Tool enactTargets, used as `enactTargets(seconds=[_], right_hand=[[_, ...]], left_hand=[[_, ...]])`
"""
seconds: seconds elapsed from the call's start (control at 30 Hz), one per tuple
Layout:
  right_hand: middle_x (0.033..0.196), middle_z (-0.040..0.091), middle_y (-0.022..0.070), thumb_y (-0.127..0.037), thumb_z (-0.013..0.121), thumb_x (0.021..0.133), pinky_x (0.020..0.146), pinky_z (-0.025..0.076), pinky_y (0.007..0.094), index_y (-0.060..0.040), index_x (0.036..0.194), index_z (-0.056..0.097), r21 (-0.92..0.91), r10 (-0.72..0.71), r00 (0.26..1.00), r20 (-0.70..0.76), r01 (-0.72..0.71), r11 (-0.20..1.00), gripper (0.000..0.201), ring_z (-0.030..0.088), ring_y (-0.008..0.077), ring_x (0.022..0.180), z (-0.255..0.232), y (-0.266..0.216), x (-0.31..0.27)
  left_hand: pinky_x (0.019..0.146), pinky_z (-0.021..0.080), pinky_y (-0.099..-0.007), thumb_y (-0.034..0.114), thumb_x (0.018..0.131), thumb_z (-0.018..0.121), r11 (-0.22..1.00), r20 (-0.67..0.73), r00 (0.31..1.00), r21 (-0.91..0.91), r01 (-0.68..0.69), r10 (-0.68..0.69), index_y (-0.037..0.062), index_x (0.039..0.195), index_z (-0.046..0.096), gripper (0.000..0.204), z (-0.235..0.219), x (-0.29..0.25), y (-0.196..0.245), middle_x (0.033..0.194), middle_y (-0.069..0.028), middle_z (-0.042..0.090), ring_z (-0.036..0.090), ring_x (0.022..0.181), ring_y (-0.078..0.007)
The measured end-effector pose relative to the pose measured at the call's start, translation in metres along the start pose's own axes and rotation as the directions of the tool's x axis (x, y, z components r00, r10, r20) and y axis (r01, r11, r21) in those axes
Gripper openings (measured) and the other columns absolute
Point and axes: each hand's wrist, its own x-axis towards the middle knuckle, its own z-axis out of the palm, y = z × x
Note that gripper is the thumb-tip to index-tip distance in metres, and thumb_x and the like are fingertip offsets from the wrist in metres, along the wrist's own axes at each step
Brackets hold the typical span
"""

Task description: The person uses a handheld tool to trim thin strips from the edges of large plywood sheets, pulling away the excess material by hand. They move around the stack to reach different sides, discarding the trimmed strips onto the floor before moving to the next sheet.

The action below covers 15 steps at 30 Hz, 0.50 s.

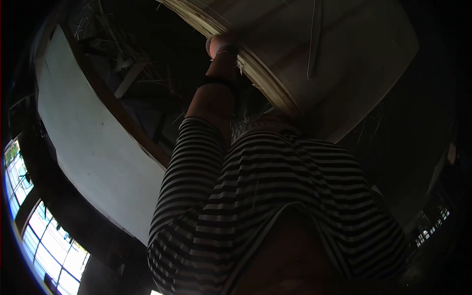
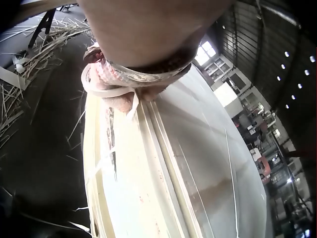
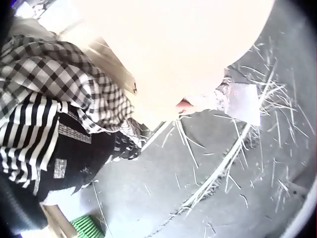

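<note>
In the head view my left hand (image 1: 221, 45) grips a bundle of long pale wood strips (image 1: 268, 86) along the edge of a white board. Patterned cloth (image 2: 143, 77) wraps that hand, and a thin pale strip (image 2: 111, 92) loops about it. In the left wrist view the strips run toward the camera beneath my fingers (image 2: 119, 102). My right hand (image 3: 183, 64) appears only in the right wrist view, washed out by glare, above a floor strewn with shavings. Beside its fingers shows a flat pale rectangular piece (image 3: 245, 104); whether the hand holds it, I cannot tell.
Thin shavings (image 3: 213, 176) lie scattered over the grey floor. A second white board (image 1: 98, 132) stands at the left. Black-and-white checked cloth (image 3: 54, 69) hangs near the right hand, and a ribbed green object (image 3: 86, 226) sits at the lower left.
</note>
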Motion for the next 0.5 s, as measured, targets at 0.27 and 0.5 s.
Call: enactTargets(seconds=[0.27,0.5], right_hand=[[0.106,0.054,0.0204,-0.025,0.058,0.083,0.079,0.046,0.0435,-0.0015,0.115,0.049,0.009,-0.007,0.997,-0.073,0.008,1.0,0.04,0.055,0.0353,0.095,0.003,-0.002,-0.003],[0.103,0.054,0.0201,-0.026,0.061,0.081,0.077,0.047,0.0437,-0.0011,0.112,0.05,0.014,-0.202,0.939,-0.28,0.214,0.977,0.041,0.055,0.0357,0.093,-0.019,-0.072,0.057]], left_hand=[[0.065,0.051,-0.0333,0.021,0.079,0.057,0.812,0.211,0.968,0.535,-0.233,0.138,0.0059,0.086,0.066,0.019,-0.05,0.029,-0.046,0.083,-0.0094,0.067,0.065,0.08,-0.0227],[0.058,0.049,-0.0321,0.026,0.081,0.062,0.997,0.242,0.968,-0.013,0.079,-0.073,0.013,0.091,0.066,0.017,0.064,0.015,-0.062,0.078,-0.003,0.066,0.063,0.069,-0.019]])
